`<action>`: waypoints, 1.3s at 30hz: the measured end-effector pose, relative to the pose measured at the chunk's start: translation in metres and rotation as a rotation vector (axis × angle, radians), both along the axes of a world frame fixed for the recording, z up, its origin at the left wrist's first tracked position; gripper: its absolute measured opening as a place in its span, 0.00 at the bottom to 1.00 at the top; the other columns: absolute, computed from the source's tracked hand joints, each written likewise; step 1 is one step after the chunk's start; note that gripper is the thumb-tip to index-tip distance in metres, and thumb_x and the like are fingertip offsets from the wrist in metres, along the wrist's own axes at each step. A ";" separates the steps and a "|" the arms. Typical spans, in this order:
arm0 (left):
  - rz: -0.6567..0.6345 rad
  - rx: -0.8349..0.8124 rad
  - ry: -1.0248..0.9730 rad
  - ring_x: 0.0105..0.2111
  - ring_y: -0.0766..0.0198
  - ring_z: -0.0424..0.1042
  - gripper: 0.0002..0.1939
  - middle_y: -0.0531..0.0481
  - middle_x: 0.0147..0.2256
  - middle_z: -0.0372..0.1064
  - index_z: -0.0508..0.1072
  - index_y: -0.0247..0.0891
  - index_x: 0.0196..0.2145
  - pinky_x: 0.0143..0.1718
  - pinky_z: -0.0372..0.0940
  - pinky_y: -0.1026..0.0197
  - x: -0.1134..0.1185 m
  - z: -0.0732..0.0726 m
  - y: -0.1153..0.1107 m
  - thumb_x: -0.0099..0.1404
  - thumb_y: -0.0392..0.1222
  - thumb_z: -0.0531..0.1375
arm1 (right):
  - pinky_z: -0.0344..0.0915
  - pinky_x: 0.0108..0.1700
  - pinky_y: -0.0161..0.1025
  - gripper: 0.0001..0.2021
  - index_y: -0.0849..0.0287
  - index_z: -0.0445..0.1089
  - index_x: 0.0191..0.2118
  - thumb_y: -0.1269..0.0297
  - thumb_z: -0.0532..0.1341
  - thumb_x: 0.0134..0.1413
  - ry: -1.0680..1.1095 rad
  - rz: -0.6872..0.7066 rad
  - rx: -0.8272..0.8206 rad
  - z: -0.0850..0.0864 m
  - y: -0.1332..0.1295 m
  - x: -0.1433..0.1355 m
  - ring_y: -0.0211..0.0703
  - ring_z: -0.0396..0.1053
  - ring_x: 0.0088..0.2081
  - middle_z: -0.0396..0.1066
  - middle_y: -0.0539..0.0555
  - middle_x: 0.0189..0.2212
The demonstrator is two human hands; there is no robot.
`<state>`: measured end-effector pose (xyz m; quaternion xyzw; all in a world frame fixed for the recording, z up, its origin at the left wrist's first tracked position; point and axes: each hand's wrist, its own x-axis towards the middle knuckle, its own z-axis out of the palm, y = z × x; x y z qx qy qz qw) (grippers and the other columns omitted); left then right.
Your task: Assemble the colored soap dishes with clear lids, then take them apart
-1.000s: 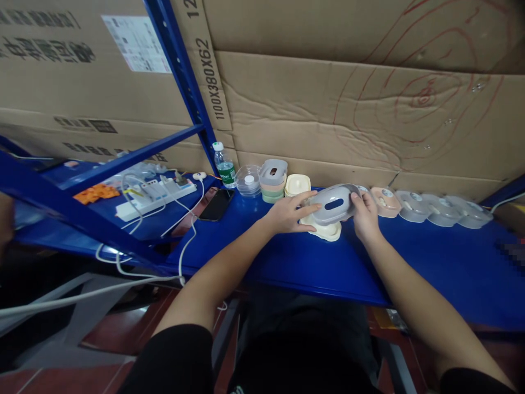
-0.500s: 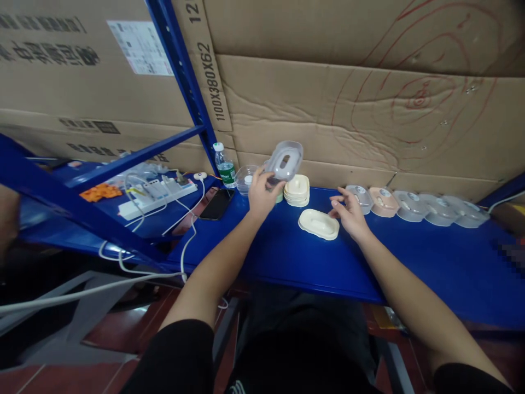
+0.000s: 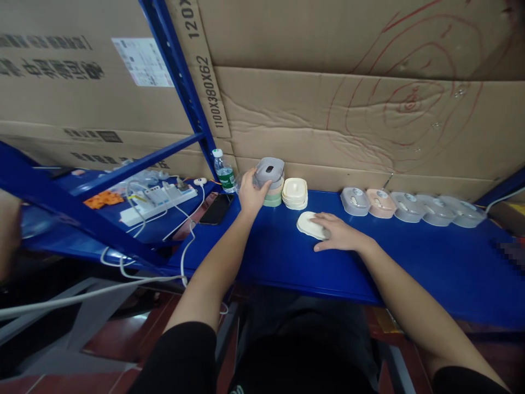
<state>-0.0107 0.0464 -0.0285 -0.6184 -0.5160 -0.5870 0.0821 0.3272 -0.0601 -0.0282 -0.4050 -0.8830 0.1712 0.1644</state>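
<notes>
My left hand [image 3: 252, 192] has its thumb and fingers around a grey container piece [image 3: 270, 170] with a dark oval slot, on top of a stack of pink and green pieces [image 3: 272, 198]. Just right of that stack stands a pile of cream pieces [image 3: 295, 192]. A single cream oval piece [image 3: 310, 225] lies on the blue table. Over its right end is my right hand [image 3: 337, 232], palm down with fingers spread; whether the fingertips touch the piece is unclear.
Several lidded containers [image 3: 381, 203] form a row at the back right. A water bottle [image 3: 224, 172], a phone [image 3: 216, 208], a power strip [image 3: 158, 203] and cables are at left, beside a blue frame post [image 3: 180, 71]. Cardboard stands behind.
My left hand has lowered from holding a clear piece in the air to the grey piece on the stack. My right hand has moved left and down over the cream oval piece.
</notes>
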 end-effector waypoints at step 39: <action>-0.283 0.095 0.177 0.51 0.55 0.78 0.21 0.39 0.56 0.75 0.76 0.39 0.57 0.50 0.75 0.55 0.055 0.020 -0.065 0.77 0.54 0.56 | 0.57 0.32 0.39 0.20 0.53 0.62 0.22 0.55 0.52 0.65 0.235 -0.560 0.110 0.028 0.026 -0.038 0.46 0.69 0.29 0.69 0.52 0.21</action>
